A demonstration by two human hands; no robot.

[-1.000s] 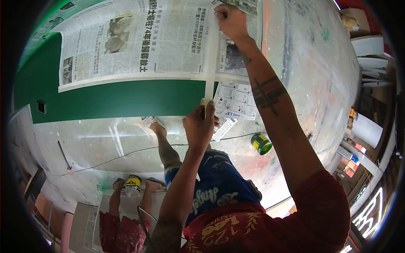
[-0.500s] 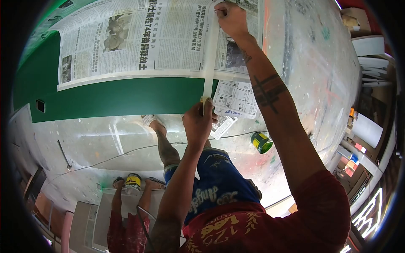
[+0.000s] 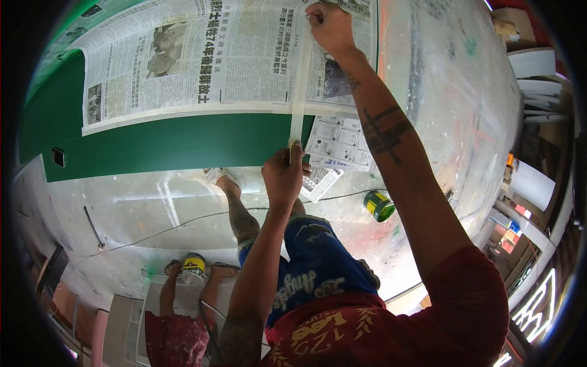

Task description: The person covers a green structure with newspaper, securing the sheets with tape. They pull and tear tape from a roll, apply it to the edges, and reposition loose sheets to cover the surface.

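Observation:
A pale strip of masking tape (image 3: 298, 92) runs straight between my two hands, over printed newspaper (image 3: 251, 67). My left hand (image 3: 284, 175) is closed on the tape's lower end, near the front edge of the dark green panel (image 3: 171, 144); whether a roll sits inside the fingers is hidden. At the tape's far end, my right hand (image 3: 331, 27) pinches it over the newspaper. Lighter tape borders the newspaper's lower edge on the green surface. A second printed sheet (image 3: 336, 137) lies beside my left hand.
A phone-like black object (image 3: 58, 156) rests on the panel's left end. An open can with green paint (image 3: 379, 206) stands on the stained floor, crossed by a thin cable (image 3: 165, 230). Another person's legs (image 3: 170, 296) are at lower left, with a yellow-labelled can (image 3: 194, 267) between the feet.
My hands and the tape have shifted slightly left, the tape staying stretched. The other person's red shorts have moved a little at lower left.

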